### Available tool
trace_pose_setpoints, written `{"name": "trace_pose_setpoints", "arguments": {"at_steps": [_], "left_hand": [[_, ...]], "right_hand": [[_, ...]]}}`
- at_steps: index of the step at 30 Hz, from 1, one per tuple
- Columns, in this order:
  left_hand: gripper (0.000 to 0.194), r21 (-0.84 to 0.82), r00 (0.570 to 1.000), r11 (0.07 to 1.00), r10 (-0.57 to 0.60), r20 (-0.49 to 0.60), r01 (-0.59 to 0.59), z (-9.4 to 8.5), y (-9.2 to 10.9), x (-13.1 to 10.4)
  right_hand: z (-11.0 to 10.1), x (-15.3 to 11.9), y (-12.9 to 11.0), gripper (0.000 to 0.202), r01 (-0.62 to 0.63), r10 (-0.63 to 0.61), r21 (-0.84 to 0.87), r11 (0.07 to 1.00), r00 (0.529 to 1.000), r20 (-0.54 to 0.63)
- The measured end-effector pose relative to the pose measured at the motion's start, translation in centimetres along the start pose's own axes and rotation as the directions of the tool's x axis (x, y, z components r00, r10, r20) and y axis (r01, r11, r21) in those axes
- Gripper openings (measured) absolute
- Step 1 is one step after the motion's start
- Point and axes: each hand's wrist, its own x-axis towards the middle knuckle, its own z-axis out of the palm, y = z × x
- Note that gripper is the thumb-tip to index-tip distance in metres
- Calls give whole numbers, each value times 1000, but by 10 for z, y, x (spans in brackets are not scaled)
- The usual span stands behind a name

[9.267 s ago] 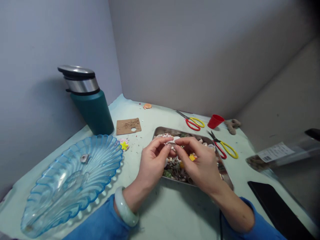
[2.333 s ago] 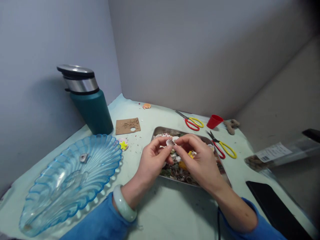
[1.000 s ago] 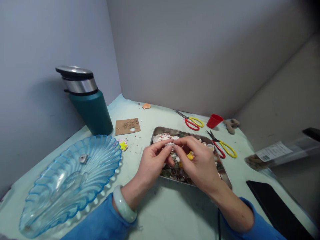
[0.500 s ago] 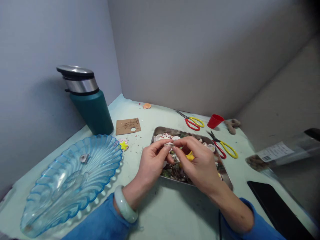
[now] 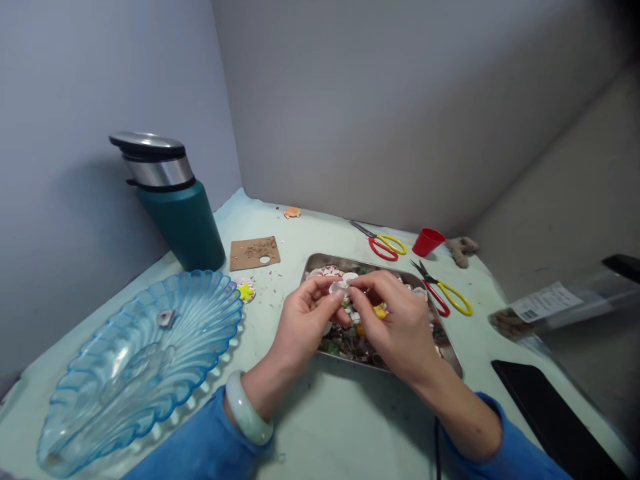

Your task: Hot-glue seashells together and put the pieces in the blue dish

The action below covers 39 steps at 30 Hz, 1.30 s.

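Observation:
Both hands meet above a metal tray [image 5: 350, 361] filled with shells and other small pieces, some green and yellow. Between the fingertips is a small, pale, roundish shell [image 5: 339, 287]. My left hand [image 5: 306, 320] pinches its left side with thumb and forefinger. From the right, my right hand [image 5: 397, 327] pinches the opposite edge. Fingers cover part of the shell. A pale green bangle [image 5: 249, 408] circles my left wrist.
Left stands a blue scalloped glass dish [image 5: 125, 373] with one small piece inside, below a teal bottle [image 5: 183, 223]. Brown cardboard [image 5: 250, 253], two scissors [image 5: 387, 247] [image 5: 445, 293], a red cup [image 5: 428, 242] and a black phone-like slab [image 5: 555, 420] lie around.
The shell has been tilted between my fingertips, so more of its pale round face shows. Both hands remain above the tray, and the view has shifted slightly.

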Motion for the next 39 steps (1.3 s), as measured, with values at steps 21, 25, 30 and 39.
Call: {"name": "trace_pose_setpoints", "arguments": {"at_steps": [21, 25, 30, 39], "left_hand": [[32, -81, 996, 993, -86, 24, 88, -1, -1, 0], [33, -122, 992, 984, -127, 10, 128, -1, 2, 0], [26, -200, 987, 967, -154, 42, 159, -2, 1, 3], [19, -278, 971, 932, -235, 30, 234, -5, 3, 6]], "right_hand": [[-9, 10, 1, 17, -260, 241, 111, 959, 957, 161], [-9, 9, 3, 18, -264, 246, 101, 959, 956, 163], [-7, 9, 5, 18, -242, 228, 87, 966, 962, 151], [-21, 13, 17, 30, -215, 216, -20, 976, 967, 135]]}}
